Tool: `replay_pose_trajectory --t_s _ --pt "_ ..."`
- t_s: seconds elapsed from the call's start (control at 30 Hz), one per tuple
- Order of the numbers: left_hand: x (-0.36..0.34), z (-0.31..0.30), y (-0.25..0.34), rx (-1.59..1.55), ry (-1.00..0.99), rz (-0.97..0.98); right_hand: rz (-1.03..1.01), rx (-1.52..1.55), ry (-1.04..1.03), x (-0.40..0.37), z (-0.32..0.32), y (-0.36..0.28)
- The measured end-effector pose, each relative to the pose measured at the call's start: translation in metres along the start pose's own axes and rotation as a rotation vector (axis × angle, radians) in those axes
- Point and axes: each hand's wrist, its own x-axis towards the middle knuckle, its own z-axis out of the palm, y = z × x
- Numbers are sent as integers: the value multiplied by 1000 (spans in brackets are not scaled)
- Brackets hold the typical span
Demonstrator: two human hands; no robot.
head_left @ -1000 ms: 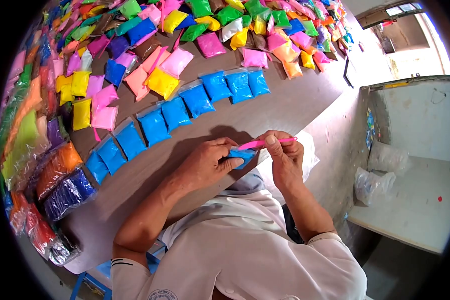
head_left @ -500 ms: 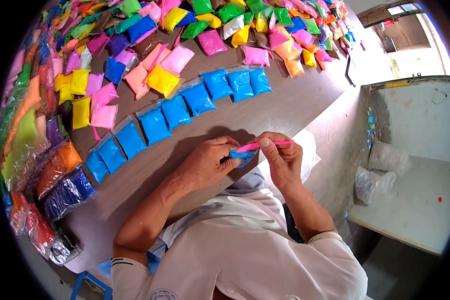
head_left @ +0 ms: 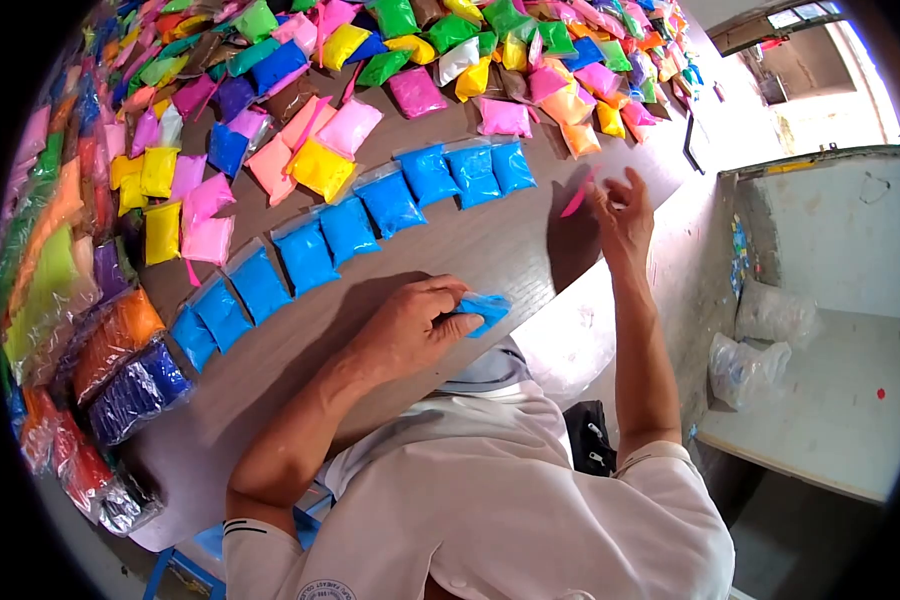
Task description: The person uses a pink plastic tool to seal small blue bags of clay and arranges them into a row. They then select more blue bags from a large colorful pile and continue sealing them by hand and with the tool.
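Observation:
My left hand [head_left: 410,325] pinches a small blue powder bag [head_left: 482,308] at the near edge of the brown table [head_left: 490,245]. My right hand [head_left: 625,212] is stretched out over the table's right end with its fingers spread. A thin pink stick [head_left: 576,194] is right at its fingertips, blurred, and does not look gripped. A row of several flat blue bags [head_left: 350,228] runs diagonally across the table beyond my left hand.
Many small bags in pink, yellow, green, orange and purple [head_left: 320,165] cover the far and left parts of the table. Larger orange and dark blue sacks [head_left: 130,375] lie at the left. Clear plastic bags [head_left: 745,365] sit on a low ledge at the right.
My right hand has left the blue bag and swung up and right over the table, taking the pink stick with it and spreading its fingers. My left hand still holds the bag.

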Motion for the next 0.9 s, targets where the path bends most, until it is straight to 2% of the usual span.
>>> replay_pose_trajectory --t_s 0.07,0.13,0.2,0.27,0.33,0.47,0.57,0.67,0.77,0.9 --pt "1 0 1 -25 34 16 -122 -87 153 -3 -2 -6" --pt "2 1 2 -57 49 37 59 213 -146 -24 -21 -35" --pt "3 2 2 -101 42 68 212 593 -603 -45 -35 -62" --pt "3 1 3 -76 28 47 327 733 -880 -60 -39 -78" --pt "2 0 6 -59 23 37 389 774 -994 -64 -41 -88" --pt "3 -4 11 -74 8 38 282 805 -981 -67 -37 -89" --pt "3 -5 12 -87 -15 4 24 700 -952 -60 -35 -90" --pt "3 -5 13 -73 -21 -1 165 673 -958 -64 -35 -87" --pt "3 -7 16 -56 -27 -5 158 597 -919 -66 -35 -91" --pt "3 -5 12 -60 -29 18 198 690 -988 -66 -38 -92"
